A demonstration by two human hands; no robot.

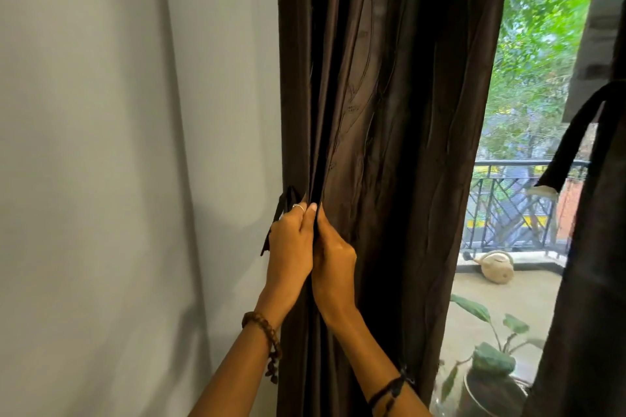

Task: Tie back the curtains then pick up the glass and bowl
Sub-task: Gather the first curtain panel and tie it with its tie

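Left hand [290, 240] and right hand [333, 256] side by side, each grip clamped on gathered dark brown fabric curtain [382, 112] beside grey wall [118, 145].

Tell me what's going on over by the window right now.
A person is working on the dark brown curtain beside the grey wall. Both hands sit close together at its left edge: the left hand and the right hand each have a grip on folds of the fabric. A dark tie-back strap hangs just left of the left hand, not yet wrapped around the curtain. A second curtain at the right edge has a dark band around it. No glass or bowl is in view.
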